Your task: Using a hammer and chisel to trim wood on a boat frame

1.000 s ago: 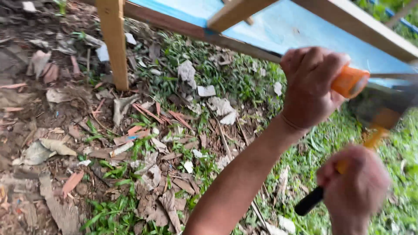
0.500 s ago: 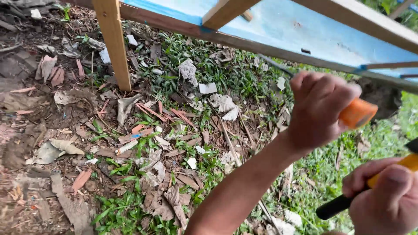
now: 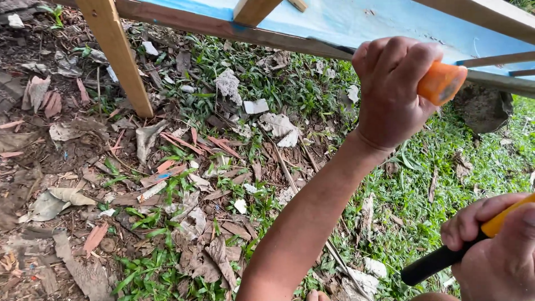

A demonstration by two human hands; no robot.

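My left hand [image 3: 390,89] is wrapped around an orange tool handle [image 3: 442,82], held up against the lower wooden rail [image 3: 223,25] of a frame with a blue panel [image 3: 356,19]. The tool's metal end is hidden behind my fist at the rail. At the lower right, my right hand [image 3: 496,251] grips a black and yellow handle [image 3: 434,265]. The head of that tool is out of the picture.
A slanted wooden post [image 3: 117,56] stands at the upper left. The ground below is grass [image 3: 418,189] strewn with wood chips, dry leaves and pale broken scraps [image 3: 256,106]. A dark stone [image 3: 482,108] lies under the rail at right.
My right hand has swung its black and yellow handle down and away from the orange handle, toward the lower right. My left hand stays at the rail with the orange handle.
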